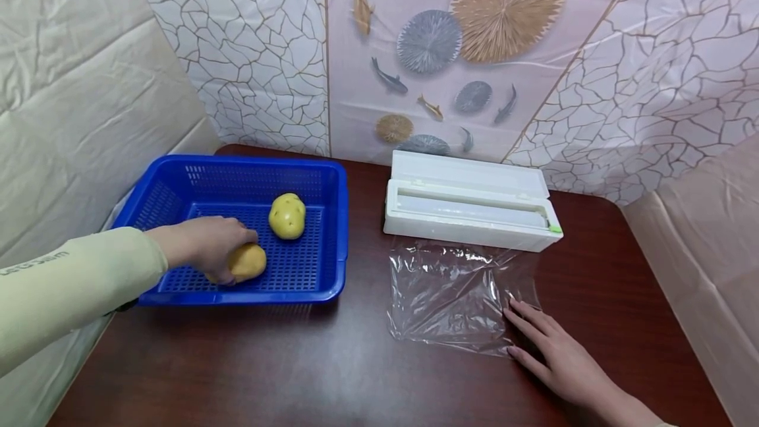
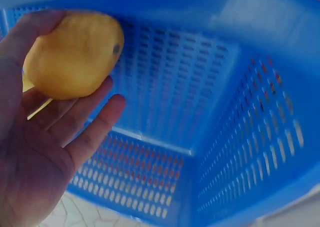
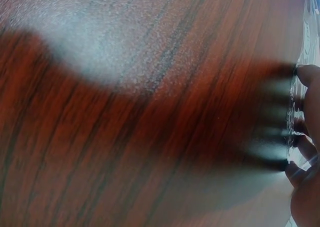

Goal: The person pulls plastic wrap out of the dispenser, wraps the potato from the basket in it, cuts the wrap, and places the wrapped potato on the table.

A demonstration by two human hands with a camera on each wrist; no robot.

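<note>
Yellow-brown produce (image 1: 249,262) in left hand (image 1: 215,244), inside blue basket (image 1: 255,296)

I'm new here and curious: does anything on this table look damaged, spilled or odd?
Nothing looks spilled. The cling film lies wrinkled rather than smooth on the table, and the potato held by the left hand shows a dark spot, perhaps just a blemish.

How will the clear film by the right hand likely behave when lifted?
The clear film is probably floppy, given its creases. It should be light, as the table shows through. It may tug the white box, which its far edge appears to reach.
</note>
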